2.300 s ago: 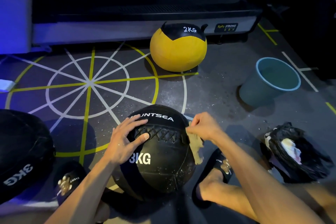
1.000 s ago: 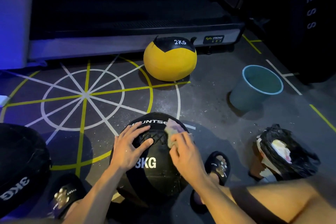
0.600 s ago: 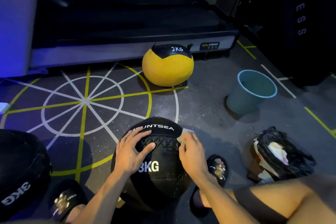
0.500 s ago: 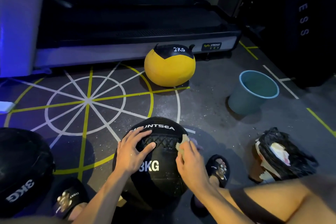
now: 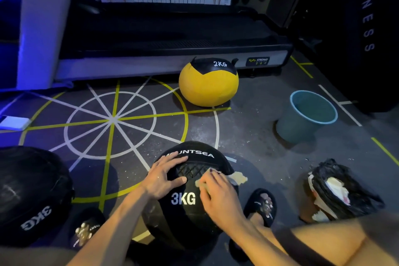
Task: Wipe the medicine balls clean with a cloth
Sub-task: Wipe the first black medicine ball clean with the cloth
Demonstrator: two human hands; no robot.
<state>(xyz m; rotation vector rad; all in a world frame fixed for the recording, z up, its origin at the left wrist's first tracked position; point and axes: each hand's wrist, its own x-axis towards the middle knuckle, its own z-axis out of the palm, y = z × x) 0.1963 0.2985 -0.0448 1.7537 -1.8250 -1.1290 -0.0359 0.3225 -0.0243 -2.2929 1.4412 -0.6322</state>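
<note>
Fingers of the right hand [image 5: 218, 195]: they lie rather flat on a pale cloth [image 5: 237, 178] and press it on the upper right side of the black 3KG ball [image 5: 190, 188]; whether they curl around the cloth cannot be told.
Fingers of the left hand [image 5: 160, 179]: spread and straight, resting on the upper left side of the same ball, holding nothing.
Ball position: on the floor, under both hands, between the person's two slippers.
Other balls: a yellow 2KG ball [image 5: 208, 86] is far beyond the fingers; a second black ball [image 5: 30, 196] is well to the left of them.
Risk of rolling: the ball is round, so a hard stroke to one side may turn it away if the left hand does not press enough.
Risk of cloth: one edge sticks out free past the fingers, so it may fold or slip out.
Risk of missed parts: the stitched seam and the underside may stay dirty.
Bucket [image 5: 311, 114]: far to the right and beyond the fingers, probably not in danger.
</note>
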